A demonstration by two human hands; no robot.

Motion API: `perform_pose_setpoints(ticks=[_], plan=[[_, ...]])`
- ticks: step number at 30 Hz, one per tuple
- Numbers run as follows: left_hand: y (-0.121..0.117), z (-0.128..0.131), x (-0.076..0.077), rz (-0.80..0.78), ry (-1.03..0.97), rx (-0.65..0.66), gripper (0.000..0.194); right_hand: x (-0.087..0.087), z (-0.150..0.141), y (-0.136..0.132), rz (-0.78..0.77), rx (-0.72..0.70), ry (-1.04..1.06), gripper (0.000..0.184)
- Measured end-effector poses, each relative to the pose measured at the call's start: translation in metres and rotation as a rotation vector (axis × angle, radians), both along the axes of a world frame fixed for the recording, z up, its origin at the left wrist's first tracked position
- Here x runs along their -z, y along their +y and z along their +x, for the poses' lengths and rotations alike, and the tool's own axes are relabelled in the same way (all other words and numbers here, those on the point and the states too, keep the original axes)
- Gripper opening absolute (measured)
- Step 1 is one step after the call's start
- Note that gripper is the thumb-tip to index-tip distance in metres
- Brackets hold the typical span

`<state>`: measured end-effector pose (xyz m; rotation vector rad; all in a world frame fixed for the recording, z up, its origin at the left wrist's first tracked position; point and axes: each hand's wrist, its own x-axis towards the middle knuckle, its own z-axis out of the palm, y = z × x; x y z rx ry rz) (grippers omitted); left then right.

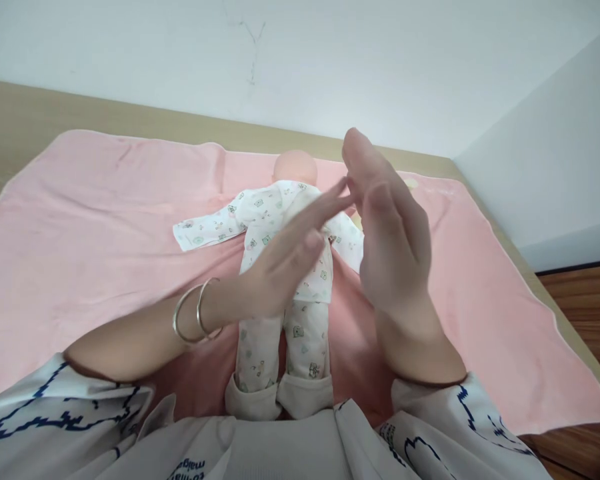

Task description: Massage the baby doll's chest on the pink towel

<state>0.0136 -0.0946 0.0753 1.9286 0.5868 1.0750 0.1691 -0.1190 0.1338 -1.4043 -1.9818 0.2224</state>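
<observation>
A baby doll (307,290) in a white printed top and matching trousers lies stretched out, its smooth head (295,167) at the far end and its legs towards me. Above its torso I hold my left hand (283,263), fingers straight and extended, two thin bangles (200,310) round the wrist. Opposite it is my right hand (395,247), raised on edge with fingers stretched up and forward. The left fingertips come close to the right hand or touch it; I cannot tell which. Neither hand holds anything. Part of the doll's chest and one sleeve are hidden behind my hands.
Under the doll a pink blanket (105,200) covers most of a light wooden surface (25,113). A white wall (155,60) rises behind it, with another wall (570,147) at the right. Dark wooden flooring (585,300) shows past the right edge.
</observation>
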Motion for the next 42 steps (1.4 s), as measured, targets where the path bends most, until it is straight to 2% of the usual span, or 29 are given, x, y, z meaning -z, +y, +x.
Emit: perform_pose_setpoints(ticks=[2, 4, 8, 10, 12, 16, 20, 24, 26, 29, 33, 35, 39, 42], plan=[[0.029, 0.001, 0.014, -0.023, 0.064, -0.307, 0.056, 0.011, -0.001, 0.018, -0.021, 0.052, 0.037, 0.063], [0.058, 0.001, 0.033, -0.026, 0.112, -0.52, 0.044, 0.03, -0.006, 0.038, -0.083, 0.051, -0.067, 0.059], [0.097, 0.0, 0.075, -0.072, 0.172, -0.686, 0.029, 0.079, -0.021, 0.073, -0.221, -0.01, -0.149, 0.059], [0.104, 0.0, 0.088, -0.056, 0.173, -0.746, 0.03, 0.098, -0.025, 0.086, -0.226, -0.036, -0.194, 0.06], [0.106, -0.001, 0.093, -0.037, 0.188, -0.772, 0.032, 0.108, -0.023, 0.096, -0.229, -0.055, -0.21, 0.061], [0.105, 0.0, 0.091, -0.045, 0.258, -0.786, 0.036, 0.108, -0.008, 0.108, -0.316, 0.037, -0.205, 0.065], [0.106, 0.0, 0.091, -0.038, 0.294, -0.758, 0.035, 0.103, -0.006, 0.094, -0.364, 0.14, -0.258, 0.077], [0.109, 0.0, 0.095, -0.001, 0.3, -0.762, 0.032, 0.103, -0.025, 0.068, -0.248, 0.065, -0.363, 0.07], [0.11, 0.0, 0.097, -0.001, 0.296, -0.775, 0.031, 0.104, -0.031, 0.065, -0.231, -0.009, -0.385, 0.067], [0.11, -0.001, 0.096, -0.007, 0.298, -0.765, 0.031, 0.105, -0.024, 0.082, -0.286, -0.049, -0.349, 0.068], [0.108, 0.0, 0.094, -0.019, 0.316, -0.747, 0.034, 0.104, 0.001, 0.113, -0.391, 0.007, -0.266, 0.073], [0.108, 0.0, 0.093, -0.027, 0.316, -0.747, 0.037, 0.102, 0.006, 0.117, -0.425, 0.035, -0.264, 0.077], [0.108, -0.001, 0.095, -0.024, 0.316, -0.756, 0.038, 0.099, -0.012, 0.089, -0.36, 0.128, -0.321, 0.072], [0.11, -0.002, 0.096, -0.021, 0.315, -0.759, 0.034, 0.098, -0.034, 0.06, -0.287, 0.062, -0.412, 0.069]])
